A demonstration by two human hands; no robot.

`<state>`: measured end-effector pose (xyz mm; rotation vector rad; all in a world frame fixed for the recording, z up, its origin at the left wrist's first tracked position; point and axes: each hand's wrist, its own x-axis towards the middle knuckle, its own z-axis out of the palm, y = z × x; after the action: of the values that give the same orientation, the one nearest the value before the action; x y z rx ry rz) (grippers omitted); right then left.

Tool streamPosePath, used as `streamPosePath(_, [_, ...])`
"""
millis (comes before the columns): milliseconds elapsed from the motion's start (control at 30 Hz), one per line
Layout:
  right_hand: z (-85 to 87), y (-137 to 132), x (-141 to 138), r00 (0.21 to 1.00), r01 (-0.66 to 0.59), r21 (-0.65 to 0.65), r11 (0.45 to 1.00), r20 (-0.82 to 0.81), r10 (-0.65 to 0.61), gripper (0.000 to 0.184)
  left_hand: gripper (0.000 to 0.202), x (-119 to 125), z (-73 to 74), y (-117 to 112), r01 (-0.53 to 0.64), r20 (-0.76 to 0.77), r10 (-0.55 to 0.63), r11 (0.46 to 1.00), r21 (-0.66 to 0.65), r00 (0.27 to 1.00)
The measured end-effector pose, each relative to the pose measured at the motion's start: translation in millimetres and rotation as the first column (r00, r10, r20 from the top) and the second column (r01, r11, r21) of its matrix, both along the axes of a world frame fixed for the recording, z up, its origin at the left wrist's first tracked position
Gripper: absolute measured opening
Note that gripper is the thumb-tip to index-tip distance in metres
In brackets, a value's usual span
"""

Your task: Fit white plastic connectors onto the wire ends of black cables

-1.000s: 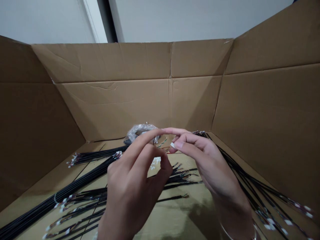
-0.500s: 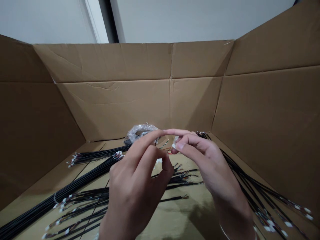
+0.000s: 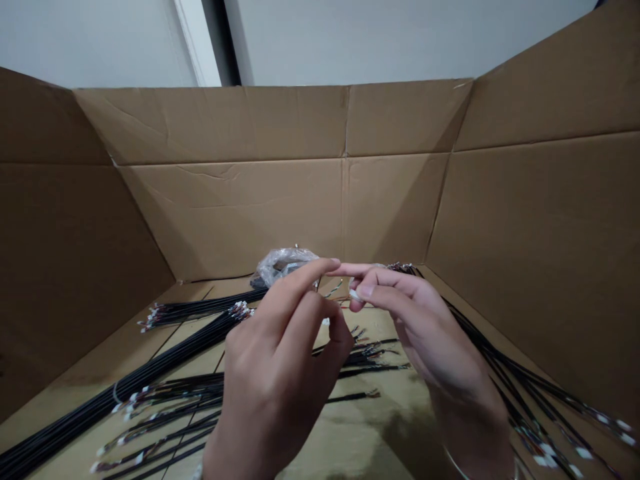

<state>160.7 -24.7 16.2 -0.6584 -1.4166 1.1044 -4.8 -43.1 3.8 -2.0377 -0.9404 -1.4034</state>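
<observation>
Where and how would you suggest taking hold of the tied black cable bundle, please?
I'd grip the tied black cable bundle near its pale tie, from above left: it lies flat, gathered there, with loose cables close on its right and white connectors at its far end.

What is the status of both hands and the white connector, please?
Right hand pinching white connector. Left hand curled beside it, any hold unclear. Nothing seen between hand and connector; left hand hides part of black cables.

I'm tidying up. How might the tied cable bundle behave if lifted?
The tied cable bundle probably bends but resists sharp folding, being many cables lying straight together. Its connector end may splay: the visible tie sits well away.
</observation>
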Motion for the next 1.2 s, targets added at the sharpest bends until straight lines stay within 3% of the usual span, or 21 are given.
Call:
streamPosePath(233, [-1.6, -0.1, -0.2, 1.000, 0.020, 0.006, 1.000, 0.008, -0.020, 0.028, 0.016, 2.0, -0.4, 4.9, 0.010, -0.003, -0.010, 0.999, 0.048, 1.000])
streamPosePath(467, [-2.2, -1.1, -1.9, 0.999, 0.036, -0.011, 0.999, -0.003, -0.036, 0.027, 0.017, 1.4, -0.4, 2.0, -0.002, 0.005, 0.002, 1.000, -0.008, 1.000])
streamPosePath(900, [-1.9, -2.7, -0.6, 0.999, 0.041, -0.002, 0.999, 0.008, -0.041, 0.026, 0.016, 0.9, -0.8, 5.8, 0.020, 0.005, -0.020, 0.999, 0.032, 1.000])
streamPosePath(1200, [-2.5, -10.0, -3.9, 0.966, 0.224, 0.058, 0.973, 0.121, -0.230, 0.024, 0.015, 0.3, 0.9, 1.0, 0.010, 0.007, -0.010, 1.000, 0.010, 1.000])
